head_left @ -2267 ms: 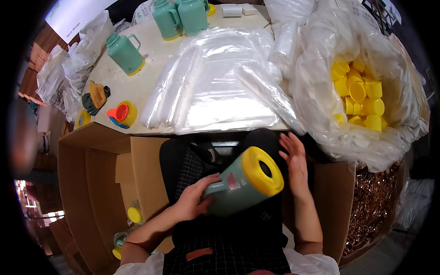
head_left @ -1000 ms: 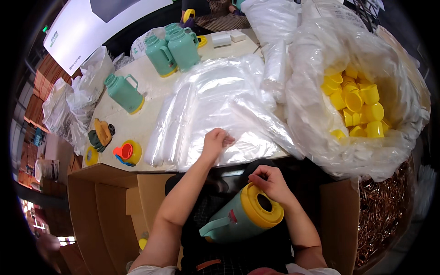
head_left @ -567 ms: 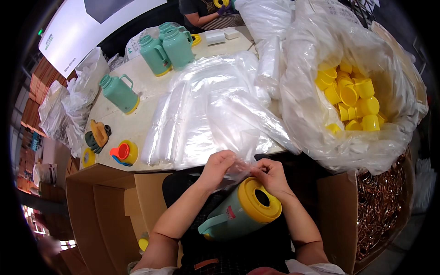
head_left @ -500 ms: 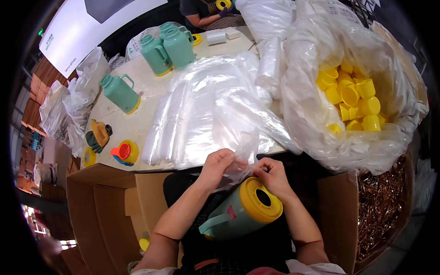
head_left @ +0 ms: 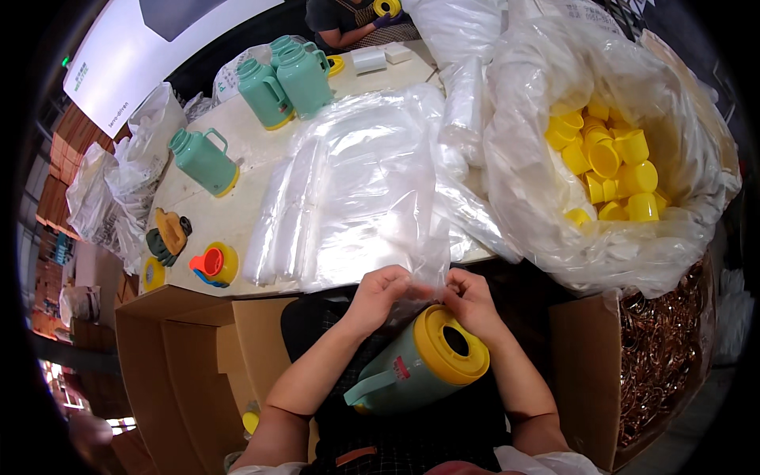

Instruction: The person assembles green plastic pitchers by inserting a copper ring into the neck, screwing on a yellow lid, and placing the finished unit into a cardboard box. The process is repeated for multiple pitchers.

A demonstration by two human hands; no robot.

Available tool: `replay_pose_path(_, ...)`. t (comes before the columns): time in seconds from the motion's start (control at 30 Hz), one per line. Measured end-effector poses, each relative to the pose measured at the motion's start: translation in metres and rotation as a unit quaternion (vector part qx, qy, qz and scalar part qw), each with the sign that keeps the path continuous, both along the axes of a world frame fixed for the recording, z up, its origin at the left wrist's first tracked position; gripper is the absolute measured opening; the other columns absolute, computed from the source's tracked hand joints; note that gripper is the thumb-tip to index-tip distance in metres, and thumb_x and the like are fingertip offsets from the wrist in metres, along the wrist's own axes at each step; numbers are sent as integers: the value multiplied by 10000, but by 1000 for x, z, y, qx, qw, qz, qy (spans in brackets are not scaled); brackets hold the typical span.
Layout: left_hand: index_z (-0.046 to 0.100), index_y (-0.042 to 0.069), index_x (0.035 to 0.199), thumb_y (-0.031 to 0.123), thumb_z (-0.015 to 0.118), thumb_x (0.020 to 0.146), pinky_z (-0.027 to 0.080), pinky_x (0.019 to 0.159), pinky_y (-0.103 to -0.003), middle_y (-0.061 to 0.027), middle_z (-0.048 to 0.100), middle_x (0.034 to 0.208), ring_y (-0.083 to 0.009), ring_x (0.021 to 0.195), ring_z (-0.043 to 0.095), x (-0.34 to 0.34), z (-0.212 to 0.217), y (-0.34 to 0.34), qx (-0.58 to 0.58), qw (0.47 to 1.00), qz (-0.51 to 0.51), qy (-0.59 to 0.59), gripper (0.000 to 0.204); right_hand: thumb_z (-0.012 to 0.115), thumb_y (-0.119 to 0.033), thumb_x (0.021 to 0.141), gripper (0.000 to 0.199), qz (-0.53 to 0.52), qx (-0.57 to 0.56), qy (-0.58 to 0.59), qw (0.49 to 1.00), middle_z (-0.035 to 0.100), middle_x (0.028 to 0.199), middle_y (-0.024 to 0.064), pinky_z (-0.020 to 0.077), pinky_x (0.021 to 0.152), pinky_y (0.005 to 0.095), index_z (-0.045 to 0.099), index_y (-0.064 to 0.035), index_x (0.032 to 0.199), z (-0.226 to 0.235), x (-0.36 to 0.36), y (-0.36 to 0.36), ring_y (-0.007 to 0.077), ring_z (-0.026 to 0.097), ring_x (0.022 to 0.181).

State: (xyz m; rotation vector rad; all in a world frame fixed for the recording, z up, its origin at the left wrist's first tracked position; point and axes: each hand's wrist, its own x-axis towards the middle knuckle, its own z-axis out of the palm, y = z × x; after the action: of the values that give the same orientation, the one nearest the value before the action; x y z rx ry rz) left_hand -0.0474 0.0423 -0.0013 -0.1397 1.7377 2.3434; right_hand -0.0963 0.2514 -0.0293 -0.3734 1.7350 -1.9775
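My left hand and my right hand meet at the table's near edge. Between them the fingers of both pinch the edge of a clear plastic bag, its thin film spread toward the stack of flat bags. Just below the hands, a green thermos jug leans in my lap. Its yellow ring-shaped end, with a dark round hole, faces up, and its handle points to the lower left. Neither hand appears to grip the jug.
Several green jugs stand on the table's far left; another jug sits nearer. Yellow cups fill a big plastic-lined sack at right. Open cardboard boxes flank my lap. A red-and-yellow part lies front left. Another person works opposite.
The bag film that stood bunched above my fingers is now spread wider and flatter between my hands. My hands have shifted only slightly; the jug stays in my lap.
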Motion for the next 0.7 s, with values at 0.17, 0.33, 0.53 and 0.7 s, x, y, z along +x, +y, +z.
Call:
replay_pose_path(0.17, 648, 8, 1003, 126, 538, 1052, 505, 838, -248, -39, 720, 966, -95, 909, 648, 3, -14, 2, -54, 998, -20, 37, 169, 585, -2, 938, 32, -1, -26, -26, 999, 565, 769, -60, 387, 620, 194, 616, -14, 936, -2, 2, -1, 8, 487, 703)
replay_pose_path(0.33, 659, 23, 1002, 137, 552, 1049, 476, 780, -217, 10, 687, 913, -52, 842, 589, 1, -10, 4, -59, 998, -13, 35, 163, 601, 2, 940, 35, 0, -35, -38, 999, 581, 802, -53, 408, 640, 199, 620, -25, 952, -4, 0, 1, 17, 509, 736)
replay_pose_path(0.53, 647, 29, 992, 113, 535, 1052, 487, 788, -231, 14, 669, 920, -61, 856, 594, 5, -4, 5, -40, 999, 13, 20, 153, 752, -59, 873, 218, 60, 22, 10, 998, 666, 897, 15, 467, 697, 232, 666, -39, 1072, 42, 5, -1, 61, 578, 823)
replay_pose_path(0.7, 646, 23, 1004, 117, 515, 1056, 509, 812, -265, -33, 680, 903, -106, 848, 625, 8, 5, 14, -193, 974, -19, 120, 169, 780, -71, 843, 147, -20, 49, 120, 991, 642, 833, 17, 462, 663, 257, 681, -20, 939, 20, 7, -1, 82, 568, 770)
